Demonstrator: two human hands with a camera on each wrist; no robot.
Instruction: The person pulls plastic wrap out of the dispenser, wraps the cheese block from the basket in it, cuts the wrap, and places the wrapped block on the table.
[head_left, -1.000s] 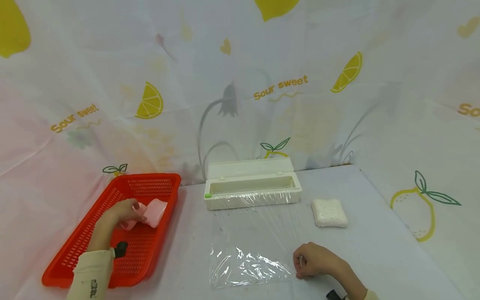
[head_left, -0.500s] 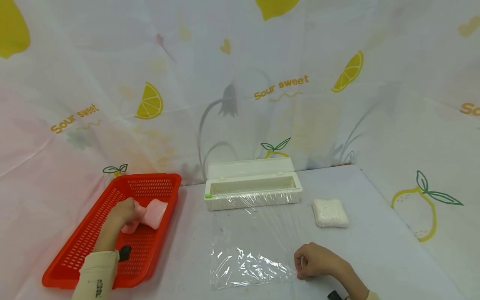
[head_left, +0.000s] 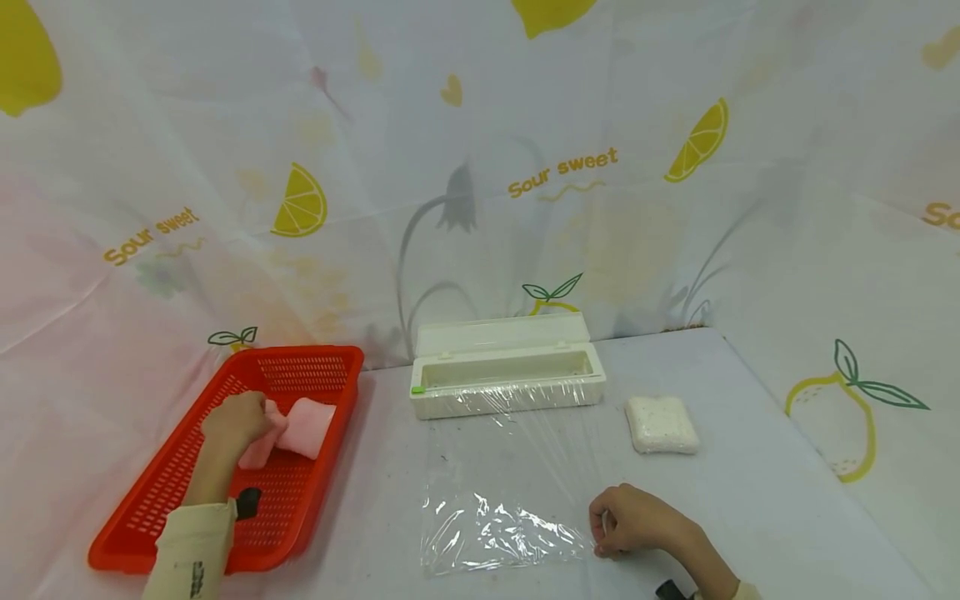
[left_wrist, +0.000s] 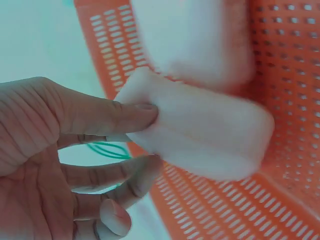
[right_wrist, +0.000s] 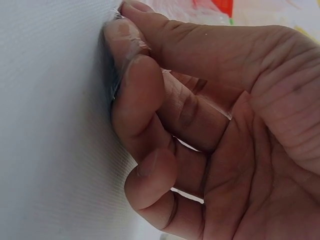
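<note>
My left hand (head_left: 234,422) reaches into the red plastic basket (head_left: 330,492) and pinches a pink sponge-like block (left_wrist: 205,132) by one end, thumb on top and fingers beneath. Beside it in the basket lies a second pink block (head_left: 307,429). On the right, my right hand (head_left: 637,521) pinches the near right corner of a clear plastic wrap sheet (head_left: 502,533) low over the table. In the right wrist view a crumpled bit of the film (right_wrist: 131,45) shows between thumb and fingertips. The sheet runs back to a white wrap dispenser box (head_left: 510,400), whose lid stands raised.
A white square block (head_left: 662,425), apparently wrapped in film, sits on the white table (head_left: 757,500) right of the dispenser. Behind everything hangs a lemon-print cloth (head_left: 480,167), which also runs along both sides.
The left hand has closed on one pink block in the basket and shifted it slightly left, away from the other block. The right hand stays at the film's corner.
</note>
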